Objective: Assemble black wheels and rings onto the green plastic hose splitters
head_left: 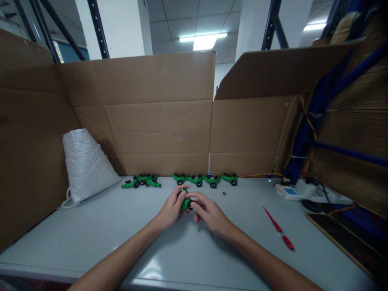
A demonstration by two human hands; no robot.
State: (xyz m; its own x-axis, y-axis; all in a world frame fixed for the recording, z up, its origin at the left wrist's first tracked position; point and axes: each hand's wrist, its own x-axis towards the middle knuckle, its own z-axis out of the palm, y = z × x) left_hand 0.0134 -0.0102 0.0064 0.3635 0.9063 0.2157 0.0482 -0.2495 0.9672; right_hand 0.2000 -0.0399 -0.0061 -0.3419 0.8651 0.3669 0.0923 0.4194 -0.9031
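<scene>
Two hands, left [171, 208] and right [212, 214], clamp one green toy piece [185, 202] above the table's middle [169, 246], back from its near edge; bare surface lies either side; fingers hide much of it; both forearms are cut off below.

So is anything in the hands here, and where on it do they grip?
A green piece: the left hand holds its left side, the right hand its right side, at the black wheel.
</scene>
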